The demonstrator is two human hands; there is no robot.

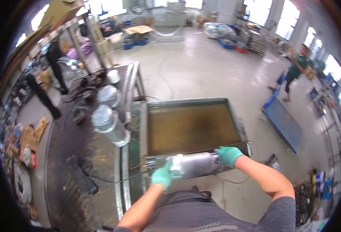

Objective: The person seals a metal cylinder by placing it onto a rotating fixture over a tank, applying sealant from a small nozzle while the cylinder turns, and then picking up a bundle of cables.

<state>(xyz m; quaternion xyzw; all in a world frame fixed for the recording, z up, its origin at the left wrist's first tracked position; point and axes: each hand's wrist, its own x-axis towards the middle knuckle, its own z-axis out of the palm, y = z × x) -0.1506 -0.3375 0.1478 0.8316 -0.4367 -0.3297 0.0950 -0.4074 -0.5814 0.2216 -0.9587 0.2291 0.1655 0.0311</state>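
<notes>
A silver metal cylinder (196,164) lies sideways in front of me, close to the near rim of a rectangular tank (186,101) of murky brown liquid. Gloved in green, my left hand (162,176) is closed around its left end. At its other end, my right hand (229,155), also in a green glove, grips a darker end part. The fingertips of both hands are partly hidden. Whether the cylinder rests on the rim cannot be made out.
Left of the tank stands a dark workbench (104,205) with shiny cylinders (112,125), a white cup (113,76) and a black tool (81,176) with a cable. On the right, a person (299,67) is beside a blue platform cart (282,121). Wrapped stacks (258,41) stand farther back.
</notes>
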